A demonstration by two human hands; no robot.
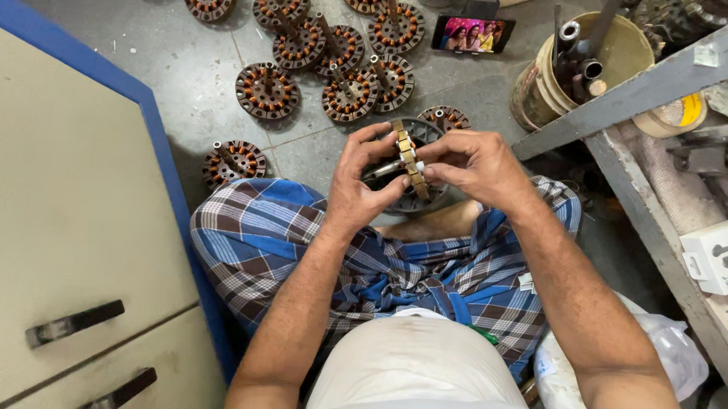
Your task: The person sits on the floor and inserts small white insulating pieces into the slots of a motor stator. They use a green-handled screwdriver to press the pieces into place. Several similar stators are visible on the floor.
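I sit on the floor and hold a round motor stator (409,159) edge-on above my lap, its slotted metal rim facing me and a short shaft sticking out toward my left palm. My left hand (363,182) grips its left side, thumb and fingers around the rim. My right hand (474,163) pinches the right side of the rim with its fingertips. A dark round housing (425,135) lies on the floor just behind the stator.
Several copper-wound stators (267,91) lie on the grey floor ahead. A phone (472,34) stands propped showing a video. A bucket of metal tubes (572,62) sits right of it, a grey shelf frame (650,217) at right, a beige drawer cabinet (60,240) at left.
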